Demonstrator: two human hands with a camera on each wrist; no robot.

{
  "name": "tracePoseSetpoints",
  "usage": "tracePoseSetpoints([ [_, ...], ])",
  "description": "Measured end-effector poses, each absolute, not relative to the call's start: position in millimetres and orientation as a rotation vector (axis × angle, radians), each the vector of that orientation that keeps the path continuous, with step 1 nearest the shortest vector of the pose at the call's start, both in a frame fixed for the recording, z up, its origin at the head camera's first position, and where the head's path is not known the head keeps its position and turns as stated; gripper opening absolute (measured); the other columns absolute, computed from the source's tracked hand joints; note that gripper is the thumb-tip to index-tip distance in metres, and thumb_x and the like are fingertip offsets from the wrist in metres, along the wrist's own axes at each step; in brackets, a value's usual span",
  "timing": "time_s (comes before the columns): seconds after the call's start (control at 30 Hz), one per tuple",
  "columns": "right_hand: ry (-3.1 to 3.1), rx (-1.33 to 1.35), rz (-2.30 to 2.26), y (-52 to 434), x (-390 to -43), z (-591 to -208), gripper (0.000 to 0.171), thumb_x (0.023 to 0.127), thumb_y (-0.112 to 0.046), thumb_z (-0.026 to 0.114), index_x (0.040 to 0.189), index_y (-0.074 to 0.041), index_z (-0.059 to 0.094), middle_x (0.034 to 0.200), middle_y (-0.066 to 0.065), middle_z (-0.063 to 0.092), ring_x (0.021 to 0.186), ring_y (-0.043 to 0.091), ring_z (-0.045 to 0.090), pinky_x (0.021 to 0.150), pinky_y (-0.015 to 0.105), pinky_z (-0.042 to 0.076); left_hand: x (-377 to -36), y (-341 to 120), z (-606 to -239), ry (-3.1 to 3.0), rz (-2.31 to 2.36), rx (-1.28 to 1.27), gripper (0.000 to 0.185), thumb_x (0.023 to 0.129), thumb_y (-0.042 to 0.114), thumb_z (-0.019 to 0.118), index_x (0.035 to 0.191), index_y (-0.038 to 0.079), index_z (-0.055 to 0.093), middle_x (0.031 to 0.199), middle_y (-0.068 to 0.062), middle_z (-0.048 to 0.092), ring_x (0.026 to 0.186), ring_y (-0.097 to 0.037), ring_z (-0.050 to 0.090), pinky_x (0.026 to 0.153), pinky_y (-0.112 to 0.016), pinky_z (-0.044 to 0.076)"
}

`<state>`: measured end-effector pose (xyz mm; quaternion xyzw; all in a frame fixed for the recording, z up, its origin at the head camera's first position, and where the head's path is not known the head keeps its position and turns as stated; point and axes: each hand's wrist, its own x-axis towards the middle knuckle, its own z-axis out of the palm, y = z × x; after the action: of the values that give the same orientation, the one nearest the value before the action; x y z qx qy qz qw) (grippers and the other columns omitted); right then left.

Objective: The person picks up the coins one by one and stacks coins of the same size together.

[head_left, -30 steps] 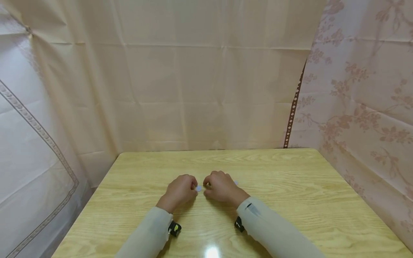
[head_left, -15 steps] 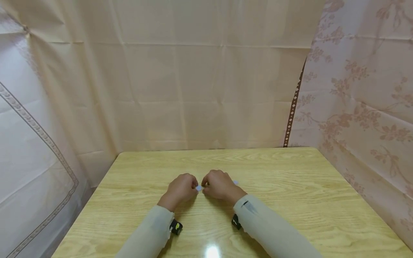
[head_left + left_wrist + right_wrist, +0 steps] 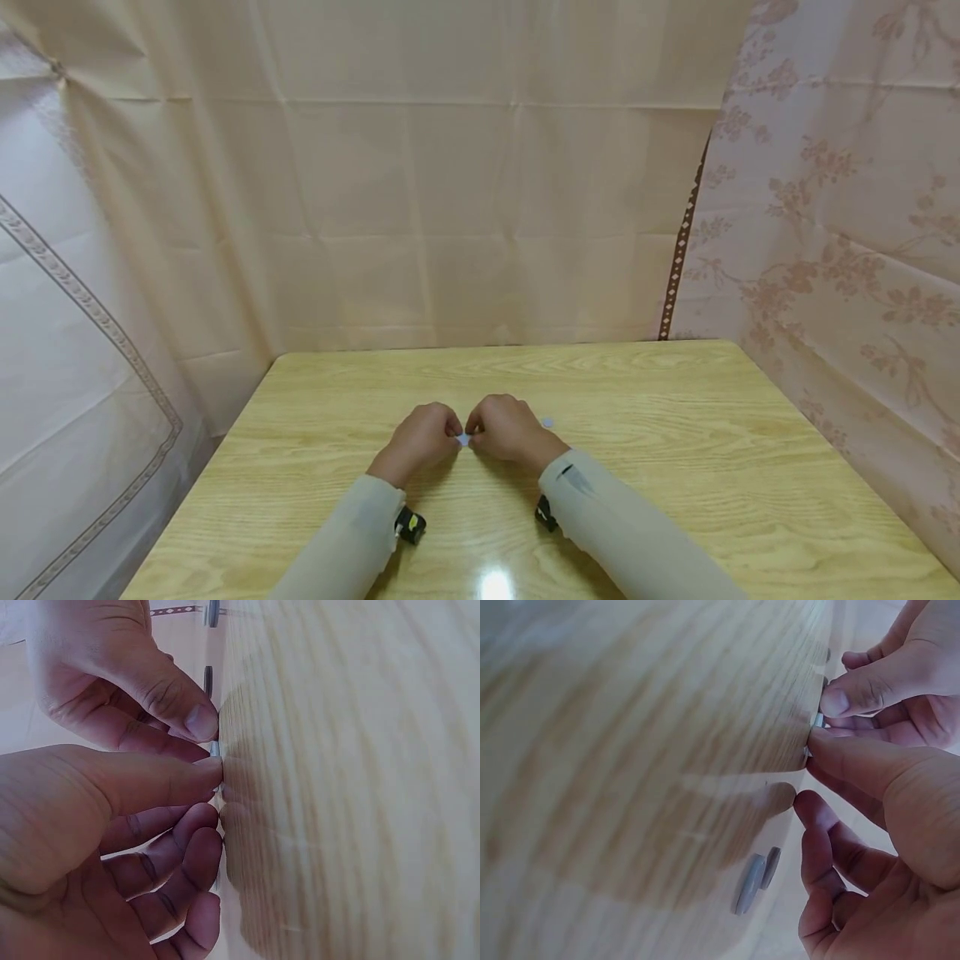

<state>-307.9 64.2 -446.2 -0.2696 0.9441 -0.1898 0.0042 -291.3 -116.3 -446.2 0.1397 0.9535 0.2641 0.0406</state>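
A small pale round disc [image 3: 464, 439] sits between my two hands, low over the wooden table [image 3: 480, 517]. From one side the thumb and fingertips of my left hand [image 3: 422, 437] pinch its edge. My right hand [image 3: 510, 429] pinches the opposite edge, with its thumb facing the left one. In the left wrist view only a thin sliver of the disc [image 3: 215, 748] shows between the thumbs, since fingers cover most of it. The remaining fingers of both hands are curled near the tabletop.
Another pale disc [image 3: 547, 422] lies just beyond my right hand. Up close, the right wrist view shows a light disc [image 3: 751, 885] beside a darker round piece [image 3: 771, 868]. A beige curtain [image 3: 465, 208] hangs behind the table, with patterned cloth [image 3: 847, 250] at right.
My right hand has shifted slightly left, its fingertips closing onto the small disc. The left hand barely moves and keeps its pinch. More of the disc at right now shows.
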Motion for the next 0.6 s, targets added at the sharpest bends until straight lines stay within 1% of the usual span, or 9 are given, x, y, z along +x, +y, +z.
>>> tracePoseSetpoints([
  [0.13, 2.941, -0.839, -0.613, 64.3, -308.1, -446.0, 0.006, 0.09, -0.022, 0.08, 0.095, -0.021, 0.083, 0.092, -0.009, 0.077, 0.09, 0.012, 0.067, 0.08, 0.04, 0.056, -291.4, -114.9, -445.2, 2.886, 0.842, 0.419, 0.005, 0.087, 0.007, 0.079, 0.092, 0.007, 0.076, 0.085, 0.0, 0.069, 0.077, -0.016, 0.06, 0.073, -0.034, 0.053],
  [0.33, 2.868, -0.838, -0.698, 64.6, -308.9, -445.4, 0.007, 0.092, -0.015, 0.078, 0.097, -0.016, 0.082, 0.092, -0.008, 0.076, 0.091, 0.013, 0.069, 0.083, 0.035, 0.057, -291.9, -113.4, -443.7, 2.872, 0.861, 0.4, 0.009, 0.087, 0.007, 0.08, 0.094, 0.006, 0.074, 0.084, 0.0, 0.067, 0.077, -0.015, 0.059, 0.074, -0.033, 0.051],
  [0.47, 2.823, -0.819, -0.744, 64.4, -309.7, -445.3, 0.008, 0.091, -0.011, 0.077, 0.097, -0.014, 0.081, 0.091, -0.007, 0.076, 0.092, 0.014, 0.07, 0.085, 0.034, 0.057, -292.6, -113.5, -444.2, 2.858, 0.88, 0.391, 0.009, 0.086, 0.006, 0.08, 0.093, 0.005, 0.074, 0.084, 0.0, 0.067, 0.077, -0.015, 0.059, 0.073, -0.031, 0.051],
  [0.6, 2.807, -0.794, -0.758, 64.0, -310.4, -446.5, 0.008, 0.091, -0.01, 0.076, 0.097, -0.014, 0.081, 0.093, -0.007, 0.076, 0.094, 0.015, 0.07, 0.087, 0.035, 0.057, -293.0, -113.9, -444.9, 2.829, 0.918, 0.378, 0.009, 0.086, 0.005, 0.08, 0.091, 0.004, 0.073, 0.083, -0.001, 0.066, 0.077, -0.015, 0.058, 0.072, -0.031, 0.051],
])
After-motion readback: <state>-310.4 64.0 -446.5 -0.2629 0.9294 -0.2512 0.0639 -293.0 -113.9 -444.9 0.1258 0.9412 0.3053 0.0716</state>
